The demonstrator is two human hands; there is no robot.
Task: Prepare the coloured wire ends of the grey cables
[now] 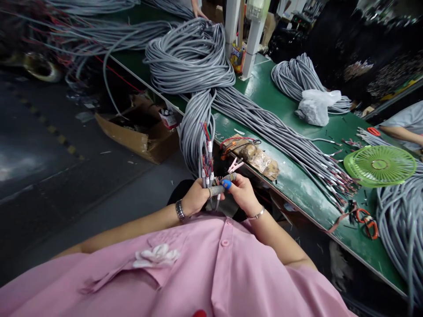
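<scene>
My left hand (195, 198) is closed around grey cables (197, 145) near their stripped ends, close to my body. White sleeves (209, 146) and thin coloured wires (206, 131) stick up beside its fingers. My right hand (243, 194) meets it from the right, its thumb and finger pinched together at the fine wires of one cable end. Grey wrapping covers some fingertips, and a blue cover (226, 184) sits on the right thumb. The pinched wires are mostly hidden by my fingers.
A large coil of grey cable (188, 57) lies on the green table (261, 92), with more cable ends fanned rightward. Around it are a green fan (380, 165), orange-handled scissors (367, 223) and a plastic bag (315, 108). A cardboard box (142, 136) stands on the floor. Other people's arms show at the edges.
</scene>
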